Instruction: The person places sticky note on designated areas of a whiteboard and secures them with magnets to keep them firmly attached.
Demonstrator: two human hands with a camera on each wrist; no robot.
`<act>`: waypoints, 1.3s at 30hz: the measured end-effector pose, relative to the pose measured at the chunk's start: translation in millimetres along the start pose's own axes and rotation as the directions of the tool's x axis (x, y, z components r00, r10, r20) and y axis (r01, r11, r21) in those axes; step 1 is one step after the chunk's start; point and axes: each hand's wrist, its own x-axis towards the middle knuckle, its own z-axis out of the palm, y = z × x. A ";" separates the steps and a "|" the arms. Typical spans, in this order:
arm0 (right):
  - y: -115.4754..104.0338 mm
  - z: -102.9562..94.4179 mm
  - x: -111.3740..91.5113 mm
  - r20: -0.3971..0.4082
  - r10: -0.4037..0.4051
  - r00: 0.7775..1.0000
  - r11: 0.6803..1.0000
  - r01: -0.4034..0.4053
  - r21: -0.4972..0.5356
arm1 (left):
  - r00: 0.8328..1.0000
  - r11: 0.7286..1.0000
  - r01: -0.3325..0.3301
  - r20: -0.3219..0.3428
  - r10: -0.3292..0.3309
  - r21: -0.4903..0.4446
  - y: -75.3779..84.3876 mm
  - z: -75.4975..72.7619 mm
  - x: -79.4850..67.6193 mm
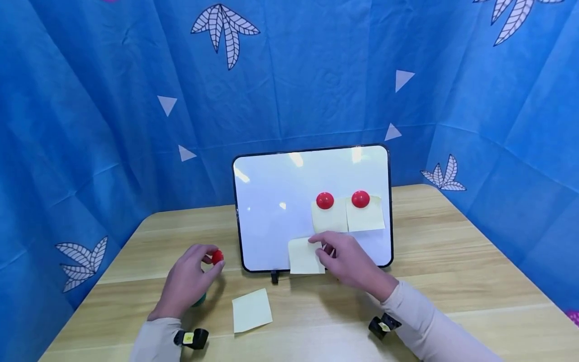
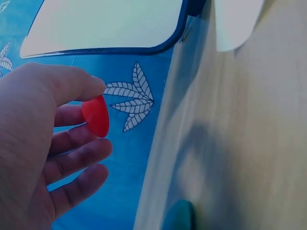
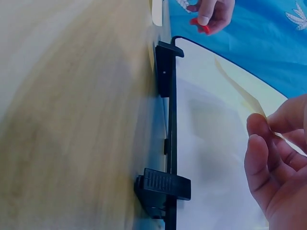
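Observation:
My left hand (image 1: 186, 279) pinches a red round magnet (image 2: 97, 117) between thumb and fingers, in the air left of the whiteboard (image 1: 271, 221). With thumb and index finger, my right hand (image 1: 350, 261) holds a pale yellow paper note (image 1: 302, 257) by its edge, in front of the board's lower part. The right wrist view shows that note almost edge-on, standing off the white surface. Two similar notes, a left one (image 1: 329, 221) and a right one (image 1: 368, 217), are on the board's right half, each under a red magnet (image 1: 324, 200).
Another pale note (image 1: 252, 310) lies on the wooden table (image 1: 452, 261) between the forearms. A green round object (image 2: 178, 215) sits below my left hand, partly hidden in the head view. Black clip-like feet (image 3: 165, 184) support the board. A blue curtain (image 1: 316, 75) hangs behind.

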 end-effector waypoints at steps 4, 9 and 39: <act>-1.5 -1.6 3.6 -0.011 0.010 1.000 1.000 -0.010 0.002 | 0.999 0.999 -0.033 -0.003 0.033 -0.008 4.1 -2.3 5.6; -3.5 -2.9 7.6 -0.021 0.031 0.999 1.000 -0.031 -0.006 | 0.998 0.997 -0.063 -0.004 0.063 -0.037 11.8 -3.8 11.8; -9.0 -15.0 32.4 -0.108 -0.010 0.994 0.994 -0.001 -0.106 | 0.983 0.979 -0.162 -0.105 0.150 -0.119 54.3 -4.6 37.6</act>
